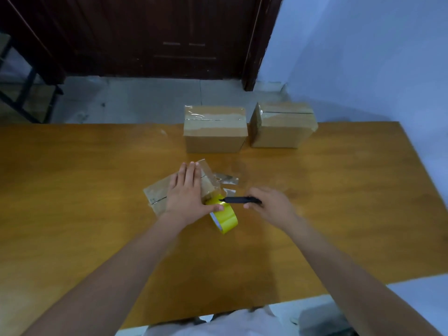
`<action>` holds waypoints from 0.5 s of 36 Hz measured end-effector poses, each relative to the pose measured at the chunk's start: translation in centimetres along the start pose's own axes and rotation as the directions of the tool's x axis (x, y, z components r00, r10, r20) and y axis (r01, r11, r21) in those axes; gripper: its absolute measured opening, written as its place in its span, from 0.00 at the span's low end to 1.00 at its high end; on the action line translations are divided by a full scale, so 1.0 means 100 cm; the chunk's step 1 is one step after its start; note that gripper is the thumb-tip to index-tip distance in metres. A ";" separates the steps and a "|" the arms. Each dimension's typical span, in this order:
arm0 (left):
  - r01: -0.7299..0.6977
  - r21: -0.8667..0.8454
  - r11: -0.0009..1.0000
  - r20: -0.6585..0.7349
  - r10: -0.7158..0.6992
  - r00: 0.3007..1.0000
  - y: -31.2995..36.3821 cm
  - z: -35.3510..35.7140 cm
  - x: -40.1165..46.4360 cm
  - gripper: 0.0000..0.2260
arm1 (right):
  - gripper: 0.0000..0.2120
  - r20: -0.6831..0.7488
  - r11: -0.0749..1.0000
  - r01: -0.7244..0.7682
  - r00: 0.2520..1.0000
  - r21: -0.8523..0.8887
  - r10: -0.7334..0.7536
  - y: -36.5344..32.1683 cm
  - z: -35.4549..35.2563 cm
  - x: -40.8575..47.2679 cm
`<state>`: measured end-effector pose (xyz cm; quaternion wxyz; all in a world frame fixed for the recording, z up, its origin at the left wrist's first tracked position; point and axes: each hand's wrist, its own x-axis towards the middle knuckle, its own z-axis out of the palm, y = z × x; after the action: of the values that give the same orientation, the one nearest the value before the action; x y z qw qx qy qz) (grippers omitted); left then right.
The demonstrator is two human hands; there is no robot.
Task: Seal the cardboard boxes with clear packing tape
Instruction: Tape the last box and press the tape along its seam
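Left hand [186,190]: lies flat, fingers straight, pressing on the small brown cardboard box [160,192]; the thumb reaches to the roll.
Right hand [269,204]: fingers curl round a slim black cutter [242,200], its tip pointing at the tape just beside the left thumb.
Box under the left hand: low, light-looking corrugated card with a centre seam showing; a glossy film of clear tape covers its top. It probably slides easily, so pressing down suits it.
Tape roll: the yellow-sided roll of clear packing tape [224,218] stands on edge just below the left thumb, between the two hands. Stiff ring, smooth and slick; best held by its rim or through the core.
Loose tape [226,180]: crinkled clear strips lie just beyond the cutter; thin, sticky and limp, likely to fold onto themselves.
Sealed boxes: two brown cardboard boxes [214,129] [282,124] sit well beyond both hands, their tops shiny with tape.
Worktop [97,178]: smooth orange-brown wood, with little grip for the card.
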<state>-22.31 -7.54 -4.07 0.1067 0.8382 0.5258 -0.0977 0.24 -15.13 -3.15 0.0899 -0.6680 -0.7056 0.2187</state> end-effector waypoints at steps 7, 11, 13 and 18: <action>0.000 -0.002 1.000 0.010 0.000 1.000 0.000 -0.001 0.000 0.56 | 0.11 0.008 0.991 0.029 1.000 -0.128 -0.028 -0.017 -0.001 0.009; 0.003 0.006 1.000 0.018 -0.003 1.000 0.000 -0.001 0.000 0.56 | 0.10 0.023 0.988 0.041 0.999 -0.147 -0.038 -0.023 -0.001 0.014; 0.003 0.003 1.000 0.019 -0.003 1.000 0.000 -0.002 0.000 0.56 | 0.10 0.031 0.985 0.042 0.999 -0.165 -0.037 -0.024 -0.001 0.016; -0.003 -0.006 1.000 0.010 0.003 1.000 0.000 -0.001 -0.001 0.56 | 0.11 0.033 0.980 0.024 0.999 -0.197 -0.018 -0.022 0.000 0.019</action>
<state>-22.31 -7.55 -3.91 0.1121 0.8382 0.5242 -0.1003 -1.87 -13.25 -2.50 0.0147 -0.6627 -0.7321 0.1568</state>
